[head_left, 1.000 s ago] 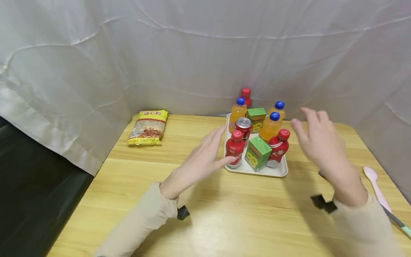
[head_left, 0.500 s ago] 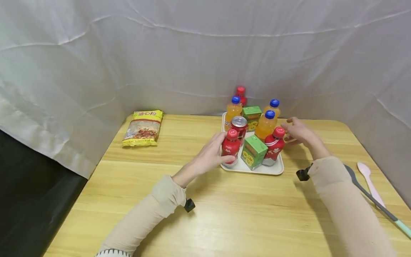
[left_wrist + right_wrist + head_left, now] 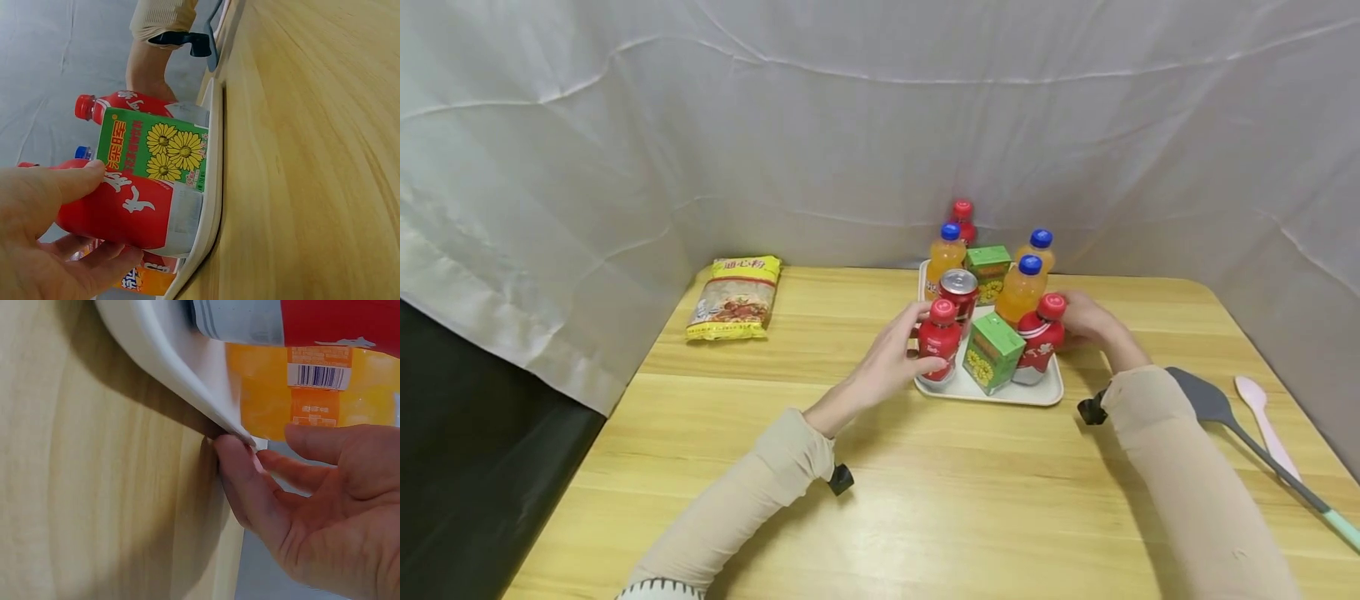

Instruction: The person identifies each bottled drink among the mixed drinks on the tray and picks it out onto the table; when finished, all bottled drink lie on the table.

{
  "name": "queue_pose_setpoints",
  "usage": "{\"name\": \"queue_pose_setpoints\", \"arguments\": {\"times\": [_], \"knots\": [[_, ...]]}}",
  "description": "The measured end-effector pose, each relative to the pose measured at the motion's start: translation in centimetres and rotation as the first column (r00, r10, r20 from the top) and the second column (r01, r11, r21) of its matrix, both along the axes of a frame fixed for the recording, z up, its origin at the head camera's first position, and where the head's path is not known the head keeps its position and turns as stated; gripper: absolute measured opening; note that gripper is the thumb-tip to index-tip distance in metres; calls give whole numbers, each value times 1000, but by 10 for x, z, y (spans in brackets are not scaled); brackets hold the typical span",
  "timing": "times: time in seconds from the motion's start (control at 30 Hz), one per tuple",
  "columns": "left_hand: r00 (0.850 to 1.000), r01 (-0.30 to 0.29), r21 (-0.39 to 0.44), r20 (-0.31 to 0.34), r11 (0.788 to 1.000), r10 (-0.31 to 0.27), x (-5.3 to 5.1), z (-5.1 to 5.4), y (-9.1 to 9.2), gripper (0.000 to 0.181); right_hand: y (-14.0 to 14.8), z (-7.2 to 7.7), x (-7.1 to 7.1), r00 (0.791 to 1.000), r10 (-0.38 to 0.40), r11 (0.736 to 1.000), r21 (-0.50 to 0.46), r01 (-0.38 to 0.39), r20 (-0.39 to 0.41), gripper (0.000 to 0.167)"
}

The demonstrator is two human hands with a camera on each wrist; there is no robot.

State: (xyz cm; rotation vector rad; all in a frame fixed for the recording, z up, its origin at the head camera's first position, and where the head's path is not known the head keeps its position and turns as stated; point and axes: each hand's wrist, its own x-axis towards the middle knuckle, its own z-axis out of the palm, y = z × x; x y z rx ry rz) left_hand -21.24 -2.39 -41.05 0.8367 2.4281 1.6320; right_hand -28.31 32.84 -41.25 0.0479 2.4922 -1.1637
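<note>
Currently, the left hand [image 3: 886,357] grasps the front-left red bottle [image 3: 939,343], with the thumb on one side and the fingers on the other; the bottle stands at the front-left corner of the white tray [image 3: 1028,395]. The right hand [image 3: 325,509] is positioned at the right side of the tray, fingers bent and fingertips touching the rim; whether it is clenched on the rim cannot be told. The tray rests on the tabletop [image 3: 887,533] and carries upright drinks: a green carton [image 3: 992,357] between the two front red bottles, a can [image 3: 958,287] behind the left one, and orange bottles [image 3: 1021,293] farther back. A yellow bag [image 3: 736,300] lies well apart, toward the rear left. To the right of the tray, a grey spatula [image 3: 1204,395] lies beside a pink spoon [image 3: 1268,429].
</note>
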Motion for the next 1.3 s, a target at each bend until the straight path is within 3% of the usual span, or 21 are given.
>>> {"name": "queue_pose_setpoints", "arguments": {"times": [0.43, 0.57, 0.8, 1.07, 1.3], "knots": [[999, -54, 48, 4, 997, 54, 1, -1, 1, 72, 2, -6, -5, 999, -4, 999, -46, 6, 45, 47], [997, -78, 56, 11, 995, 77, 3, 7, -2, 73, 5, -8, -6, 997, -5, 997, -75, 10, 77, 50], [994, -110, 95, 13, 989, 109, 2, 32, -13, 70, 7, -6, -10, 994, -8, 997, -70, 15, 108, 53], [974, -196, 98, -95, 976, 205, -25, 50, -37, 68, 9, -4, -12, 992, -6, 999, -51, 13, 124, 53], [953, -297, 95, -33, 950, 301, -58, 57, -61, 72, 5, -2, -15, 991, 3, 1000, -26, 0, 136, 49]]}}
